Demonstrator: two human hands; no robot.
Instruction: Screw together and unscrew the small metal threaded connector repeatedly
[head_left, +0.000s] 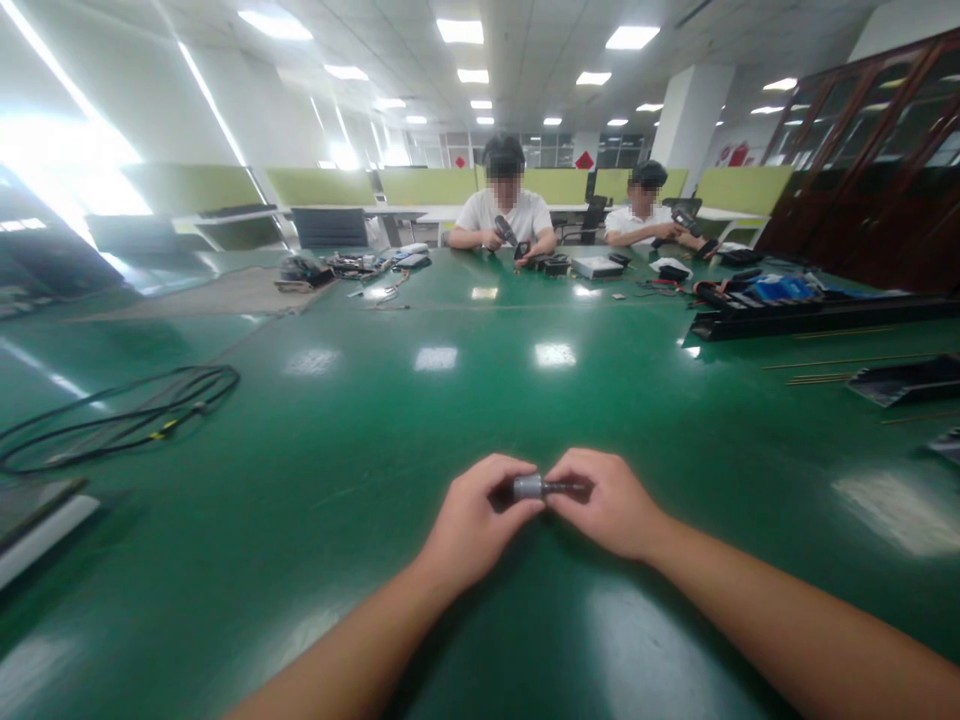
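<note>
From my remote seat I have both bare hands close together over the green table (480, 400), near its front edge. My left hand (466, 515) is closed to a narrow pinch, thumb low and fingers above, around a grey cylinder (528, 487). My right hand (616, 503) pinches the dark shaft (559, 488) that runs from the cylinder's right end towards 3 o'clock; its far tip lies among my fingers, so I can't make out its shape. The piece lies roughly level between the two hands.

Taking the hands as the clock's centre, I see a looped black cable (180, 392) at 10 o'clock and a flat item with a white edge (49, 540) at 9. Small parts and wires (364, 265) sit at 11. Just short of 12, across the table, a person (504, 212) holds a dark tool (508, 233); another person (642, 220) is at 1 o'clock, and a pale box (598, 267) is between 12 and 1. At 2 o'clock I have a long black channel (810, 317), with blue items (784, 288) beside it and thin rods (821, 379) nearer me
</note>
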